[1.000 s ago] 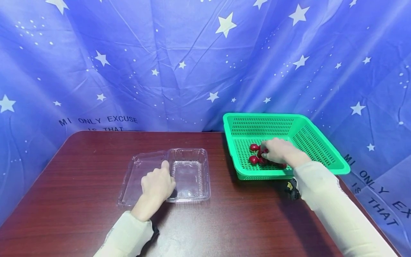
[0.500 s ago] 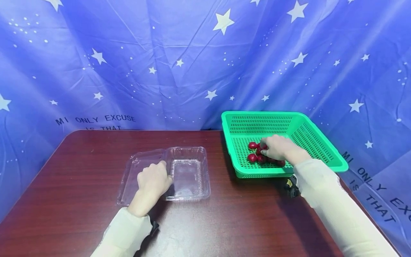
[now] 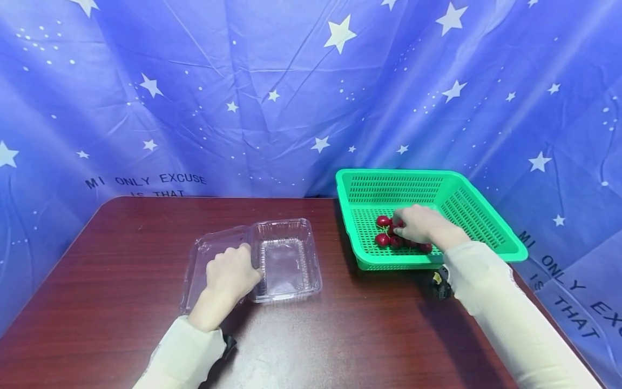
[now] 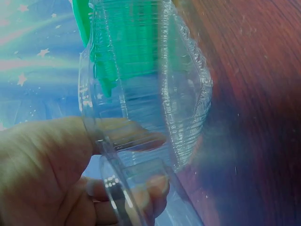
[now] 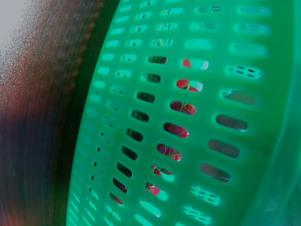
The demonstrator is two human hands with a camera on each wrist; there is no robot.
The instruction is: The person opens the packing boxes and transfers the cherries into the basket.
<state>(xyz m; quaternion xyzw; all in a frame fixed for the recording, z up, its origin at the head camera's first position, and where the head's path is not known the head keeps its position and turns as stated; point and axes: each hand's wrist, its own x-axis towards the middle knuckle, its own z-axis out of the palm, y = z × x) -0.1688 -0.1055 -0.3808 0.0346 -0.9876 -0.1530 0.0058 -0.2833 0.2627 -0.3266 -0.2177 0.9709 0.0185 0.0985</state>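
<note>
A clear plastic clamshell container [image 3: 286, 270] with its lid [image 3: 206, 254] folded out to the left is on the table. My left hand [image 3: 230, 275] grips it at the hinge side; in the left wrist view the thumb [image 4: 141, 139] reaches over the container wall and the other fingers curl beneath the edge. To the right, my right hand [image 3: 420, 224] is down inside a green plastic basket [image 3: 389, 263], thumb and forefinger pinching a cherry that they partly hide. Several red cherries [image 3: 382, 240] with green stems lie around those fingers. Through the basket slots, the right wrist view shows cherries [image 5: 177, 130].
The dark red wooden table [image 3: 136, 259] carries both containers. A blue star-print curtain [image 3: 272, 135] hangs right behind the table and along its sides. The basket's slotted walls stand around my right hand.
My left hand has shifted slightly left, and the clamshell has turned a little, its near right corner moving right and up in view. The right hand stays at the cherries.
</note>
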